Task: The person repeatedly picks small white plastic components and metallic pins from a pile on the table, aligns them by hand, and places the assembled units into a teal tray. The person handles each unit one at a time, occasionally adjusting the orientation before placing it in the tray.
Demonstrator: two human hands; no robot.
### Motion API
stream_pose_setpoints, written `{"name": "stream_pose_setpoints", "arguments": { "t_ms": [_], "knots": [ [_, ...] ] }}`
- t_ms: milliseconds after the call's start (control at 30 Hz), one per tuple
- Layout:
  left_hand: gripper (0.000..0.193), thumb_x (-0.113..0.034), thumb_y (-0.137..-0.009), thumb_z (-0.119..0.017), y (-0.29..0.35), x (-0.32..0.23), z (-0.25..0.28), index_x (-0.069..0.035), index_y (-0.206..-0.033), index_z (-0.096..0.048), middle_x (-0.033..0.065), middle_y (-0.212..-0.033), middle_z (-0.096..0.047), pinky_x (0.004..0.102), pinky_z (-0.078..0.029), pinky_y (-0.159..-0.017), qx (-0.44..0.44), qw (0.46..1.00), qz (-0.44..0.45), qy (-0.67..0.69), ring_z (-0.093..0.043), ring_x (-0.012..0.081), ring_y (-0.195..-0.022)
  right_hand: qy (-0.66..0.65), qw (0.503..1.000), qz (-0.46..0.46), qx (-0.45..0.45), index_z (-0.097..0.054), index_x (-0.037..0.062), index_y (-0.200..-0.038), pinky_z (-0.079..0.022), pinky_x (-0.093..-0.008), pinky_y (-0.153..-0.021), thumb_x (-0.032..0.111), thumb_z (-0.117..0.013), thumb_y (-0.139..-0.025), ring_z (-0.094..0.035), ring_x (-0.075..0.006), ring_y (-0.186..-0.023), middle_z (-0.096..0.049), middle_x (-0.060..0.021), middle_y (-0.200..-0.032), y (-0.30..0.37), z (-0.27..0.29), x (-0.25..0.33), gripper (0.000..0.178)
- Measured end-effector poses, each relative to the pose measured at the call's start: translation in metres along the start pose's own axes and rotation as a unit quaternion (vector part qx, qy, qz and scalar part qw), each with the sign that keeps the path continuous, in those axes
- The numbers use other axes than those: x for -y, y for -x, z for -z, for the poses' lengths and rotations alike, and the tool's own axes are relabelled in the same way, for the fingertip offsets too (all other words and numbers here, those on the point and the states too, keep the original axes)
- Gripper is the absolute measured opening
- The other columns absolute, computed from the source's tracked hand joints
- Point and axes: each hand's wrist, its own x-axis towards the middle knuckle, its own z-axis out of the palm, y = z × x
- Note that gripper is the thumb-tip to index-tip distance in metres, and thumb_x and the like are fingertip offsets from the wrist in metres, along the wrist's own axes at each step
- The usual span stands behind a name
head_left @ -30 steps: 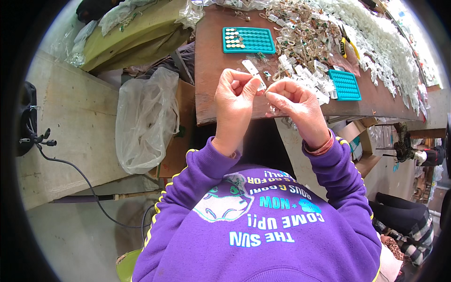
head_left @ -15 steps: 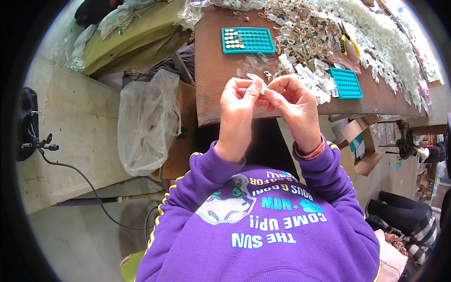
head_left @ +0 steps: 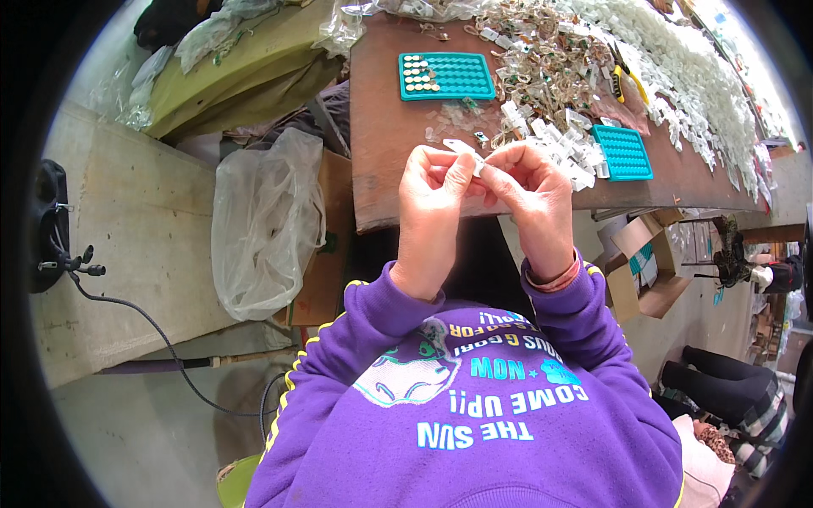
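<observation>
A: Brown table (head_left: 398, 152) fills the top centre of the frame, w/ concrete floor at lower left. Where are the hands?

B: Mid-frame, just off the table's near edge. Left hand (head_left: 432, 190) and right hand (head_left: 529, 190) are close together, fingertips pinched on a small white strip (head_left: 464, 149) between them. Both grips look closed tight on it, thumbs against forefingers. Can't tell if there's a 2nd part inside the pinch, too small.

A: How far along, by your read?

B: Early, I'd say. Teal tray (head_left: 446, 76) at top centre has only a few round pieces in its upper left corner, most cells bare. Second tray (head_left: 622, 152), right of the hands, looks empty, tho it's blurry at that angle.

A: And what's left?

B: Lots. Loose pile (head_left: 550, 63) of small clear and brownish bits across the top of the table, plus a long white heap (head_left: 694, 76) running to the upper right. Few clear bits lie near the first tray too.

A: Anything else about?

B: Clear plastic bag (head_left: 267, 224) hangs left of the table, centre left. Open cardboard box (head_left: 644, 267) sits at right, below the table edge. Black cable (head_left: 144, 322) snakes across the floor, lower left.
</observation>
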Motion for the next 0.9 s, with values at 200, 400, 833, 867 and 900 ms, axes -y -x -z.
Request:
{"name": "stream_pose_setpoints", "arguments": {
  "t_ms": [200,400,833,867,900],
  "knots": [
    [0.014,-0.005,-0.091,-0.063,-0.004,0.005,0.005,-0.004,-0.095,-0.05,0.0044,-0.09,-0.058,0.0232,-0.05,-0.072,-0.001,0.98,-0.165,-0.113,-0.059,0.0102,-0.081,0.099,0.995,0.025,0.01,-0.062,-0.0019,-0.093,-0.048,-0.0198,-0.066,0.007,-0.067,-0.089,-0.061,-0.008,-0.073,-0.064,-0.0033,-0.082,0.001,0.005,0.01,0.011],
    [0.018,-0.004,-0.089,-0.066,-0.006,0.004,0.007,-0.002,-0.097,-0.05,0.0055,-0.097,-0.056,0.0232,-0.049,-0.073,-0.011,0.933,-0.285,-0.218,-0.057,0.009,-0.082,0.007,0.995,-0.051,0.087,-0.061,-0.0025,-0.092,-0.051,-0.0214,-0.063,0.006,-0.065,-0.089,-0.063,-0.0099,-0.068,-0.064,-0.0039,-0.082,0.002,0.018,0.022,0.01],
    [0.016,-0.001,-0.089,-0.064,-0.003,-0.001,0.004,-0.003,-0.098,-0.051,0.0041,-0.091,-0.058,0.0216,-0.048,-0.074,-0.019,0.938,-0.264,-0.223,-0.056,0.0081,-0.08,0.148,0.987,0.026,0.063,-0.059,-0.0036,-0.098,-0.05,-0.0216,-0.061,0.007,-0.061,-0.093,-0.061,-0.0084,-0.067,-0.064,-0.0048,-0.077,0.008,0.007,0.019,0.012],
    [0.016,-0.001,-0.089,-0.064,-0.003,-0.001,0.004,-0.003,-0.098,-0.051,0.0041,-0.091,-0.058,0.0219,-0.048,-0.073,-0.017,0.932,-0.277,-0.232,-0.057,0.0084,-0.08,0.143,0.987,0.024,0.063,-0.059,-0.0033,-0.098,-0.05,-0.0216,-0.061,0.007,-0.061,-0.093,-0.061,-0.0086,-0.066,-0.064,-0.0048,-0.075,0.008,0.008,0.02,0.012],
    [0.016,-0.001,-0.089,-0.064,-0.004,-0.001,0.004,-0.003,-0.098,-0.052,0.0041,-0.091,-0.058,0.0223,-0.049,-0.073,-0.016,0.927,-0.289,-0.241,-0.057,0.0088,-0.08,0.135,0.988,0.025,0.065,-0.059,-0.003,-0.098,-0.05,-0.0215,-0.062,0.007,-0.06,-0.093,-0.061,-0.0087,-0.065,-0.064,-0.0048,-0.074,0.007,0.009,0.021,0.011]
  ]
}}
